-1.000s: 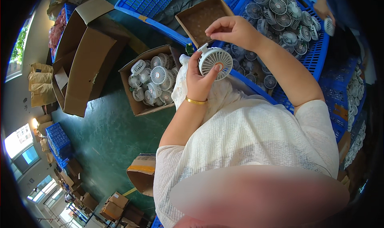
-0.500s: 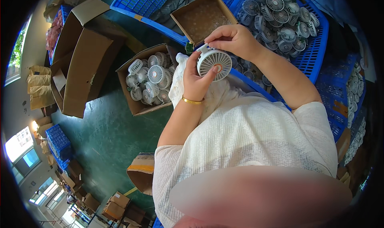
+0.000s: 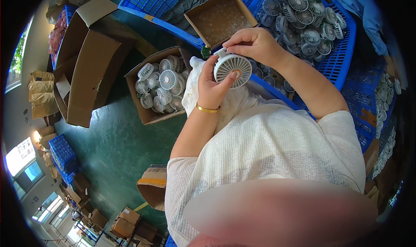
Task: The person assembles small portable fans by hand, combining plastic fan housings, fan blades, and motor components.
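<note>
My left hand (image 3: 211, 87) is wrapped around a small white round fan (image 3: 226, 69) with a slatted grille and an orange-ringed centre. The thumb lies on the front of the grille. My right hand (image 3: 255, 43) pinches at the white neck piece on the fan's upper edge; its fingertips partly cover what they grip there. A small green circuit board (image 3: 206, 52) shows just left of that neck, next to my left fingertips. Whether the board is joined to the fan I cannot tell.
Left of my hands stands a cardboard box (image 3: 145, 116) of white fans. A shallow carton (image 3: 197, 24) sits ahead, beside a blue crate (image 3: 350, 52) heaped with fans. At the far right another person's blue sleeve (image 3: 368, 17) reaches over more fans. A tall open carton (image 3: 93, 74) stands left.
My hands and the fan stay almost in place. At the right edge, the other person's blue-sleeved arm has come further into view, reaching down toward the fans there.
</note>
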